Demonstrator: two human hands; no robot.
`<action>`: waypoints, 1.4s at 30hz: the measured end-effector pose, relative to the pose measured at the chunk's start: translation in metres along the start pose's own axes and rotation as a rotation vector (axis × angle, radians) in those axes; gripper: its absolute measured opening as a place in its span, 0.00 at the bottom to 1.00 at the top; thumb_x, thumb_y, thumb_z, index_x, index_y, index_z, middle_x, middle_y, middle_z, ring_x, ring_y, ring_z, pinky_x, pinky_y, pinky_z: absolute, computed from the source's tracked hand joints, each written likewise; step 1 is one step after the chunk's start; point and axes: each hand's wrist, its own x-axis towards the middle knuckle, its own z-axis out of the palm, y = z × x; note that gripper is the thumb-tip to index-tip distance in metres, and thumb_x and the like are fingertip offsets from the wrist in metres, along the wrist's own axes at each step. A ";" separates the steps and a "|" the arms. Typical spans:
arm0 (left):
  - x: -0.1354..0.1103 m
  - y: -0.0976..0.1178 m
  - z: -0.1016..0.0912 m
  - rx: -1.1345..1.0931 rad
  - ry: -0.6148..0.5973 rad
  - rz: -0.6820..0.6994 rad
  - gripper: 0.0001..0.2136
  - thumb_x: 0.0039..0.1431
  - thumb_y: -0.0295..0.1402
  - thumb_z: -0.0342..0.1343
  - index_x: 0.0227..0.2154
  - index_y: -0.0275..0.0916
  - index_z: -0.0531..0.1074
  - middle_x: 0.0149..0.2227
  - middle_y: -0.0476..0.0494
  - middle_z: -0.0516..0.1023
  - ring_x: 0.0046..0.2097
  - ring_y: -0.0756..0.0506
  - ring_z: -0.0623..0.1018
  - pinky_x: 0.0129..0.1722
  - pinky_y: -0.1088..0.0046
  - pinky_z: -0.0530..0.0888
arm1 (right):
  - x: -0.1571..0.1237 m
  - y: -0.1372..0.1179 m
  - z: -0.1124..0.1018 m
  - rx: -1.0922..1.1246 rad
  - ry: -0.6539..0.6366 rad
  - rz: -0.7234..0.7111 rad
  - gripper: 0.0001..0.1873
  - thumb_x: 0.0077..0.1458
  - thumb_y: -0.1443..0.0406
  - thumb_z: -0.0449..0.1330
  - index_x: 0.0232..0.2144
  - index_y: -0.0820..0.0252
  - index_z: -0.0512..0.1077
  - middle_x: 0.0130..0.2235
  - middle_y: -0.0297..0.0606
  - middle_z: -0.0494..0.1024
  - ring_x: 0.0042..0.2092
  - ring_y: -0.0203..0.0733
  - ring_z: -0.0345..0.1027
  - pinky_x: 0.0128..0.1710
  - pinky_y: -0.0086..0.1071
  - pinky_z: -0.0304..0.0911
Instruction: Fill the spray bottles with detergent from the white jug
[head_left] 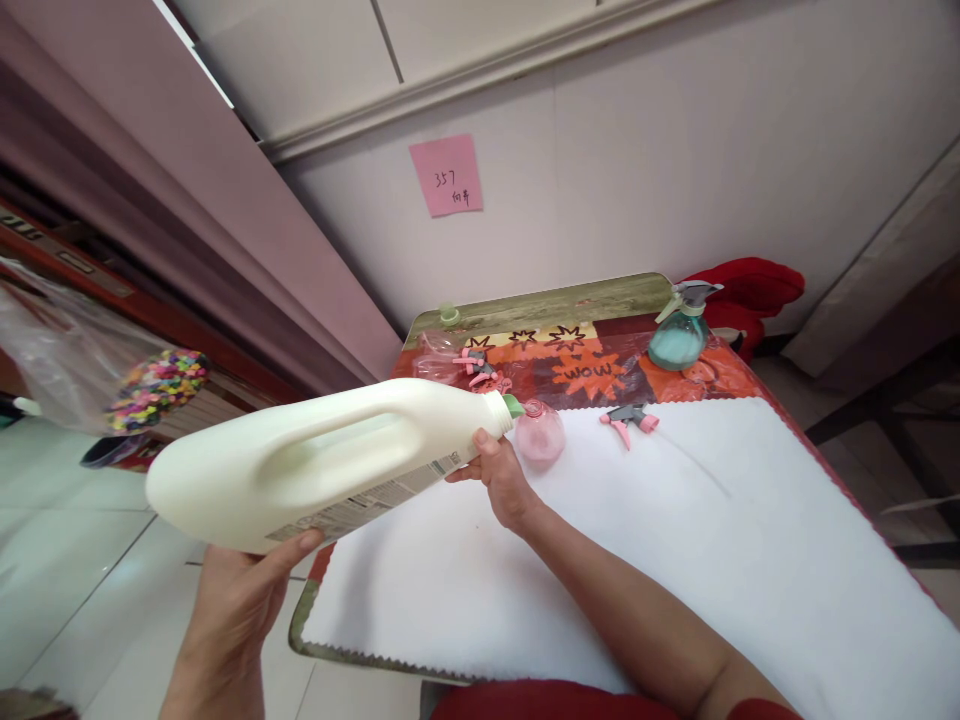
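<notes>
The right hand [502, 485], the nearer one, sits just left of and below the round pink bottle [541, 445], fingers bent beneath the neck of a pale jug [225, 460], thumb against its near side. The left hand [244, 600], well apart from the pink bottle, supports the jug's base end, thumb along the label; how far its hidden fingers spread cannot be told. Tipped almost onto its side, the jug points its long axis at the pink bottle, its green spout [514, 404] at that bottle's mouth, though contact cannot be made out. Right of the pink bottle lies a loose trigger head [634, 418]; beyond it, farther back, stands a teal spray bottle [677, 342].
</notes>
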 end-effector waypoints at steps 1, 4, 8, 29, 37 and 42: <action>0.000 -0.001 0.000 0.000 0.003 -0.001 0.34 0.34 0.33 0.75 0.51 0.43 0.75 0.47 0.42 0.83 0.52 0.34 0.79 0.50 0.62 0.78 | 0.000 0.000 0.000 0.002 -0.001 0.000 0.33 0.54 0.44 0.61 0.53 0.60 0.72 0.48 0.46 0.80 0.42 0.47 0.76 0.33 0.37 0.77; 0.000 -0.001 -0.001 -0.006 0.004 -0.002 0.33 0.35 0.32 0.74 0.50 0.42 0.76 0.47 0.41 0.83 0.52 0.34 0.79 0.51 0.61 0.78 | 0.000 0.001 0.000 0.003 -0.001 0.000 0.33 0.54 0.44 0.61 0.53 0.60 0.72 0.47 0.47 0.80 0.41 0.47 0.76 0.33 0.37 0.77; 0.000 -0.001 -0.001 -0.003 0.004 0.006 0.33 0.35 0.32 0.74 0.50 0.42 0.76 0.47 0.42 0.83 0.53 0.34 0.78 0.52 0.59 0.77 | -0.001 0.001 0.000 0.000 0.000 0.001 0.33 0.54 0.43 0.61 0.52 0.60 0.72 0.48 0.47 0.80 0.42 0.47 0.77 0.34 0.36 0.77; 0.000 -0.002 -0.004 -0.025 -0.011 -0.004 0.36 0.36 0.31 0.75 0.54 0.43 0.74 0.48 0.42 0.83 0.51 0.35 0.80 0.49 0.64 0.79 | -0.001 0.002 0.000 -0.002 -0.004 -0.002 0.34 0.55 0.43 0.60 0.53 0.61 0.72 0.47 0.47 0.80 0.42 0.47 0.76 0.33 0.37 0.77; 0.000 -0.004 -0.003 -0.038 -0.010 0.036 0.36 0.36 0.31 0.75 0.53 0.41 0.74 0.50 0.41 0.82 0.53 0.36 0.79 0.48 0.66 0.80 | -0.001 0.003 -0.001 0.005 0.000 0.001 0.33 0.54 0.43 0.61 0.52 0.61 0.72 0.46 0.46 0.80 0.42 0.47 0.76 0.33 0.37 0.77; 0.001 -0.005 -0.005 -0.050 -0.027 0.049 0.34 0.38 0.30 0.74 0.54 0.42 0.75 0.51 0.42 0.81 0.53 0.38 0.79 0.46 0.69 0.80 | 0.000 0.003 0.000 0.008 0.005 0.005 0.34 0.53 0.43 0.61 0.52 0.60 0.72 0.47 0.46 0.80 0.42 0.48 0.76 0.33 0.37 0.77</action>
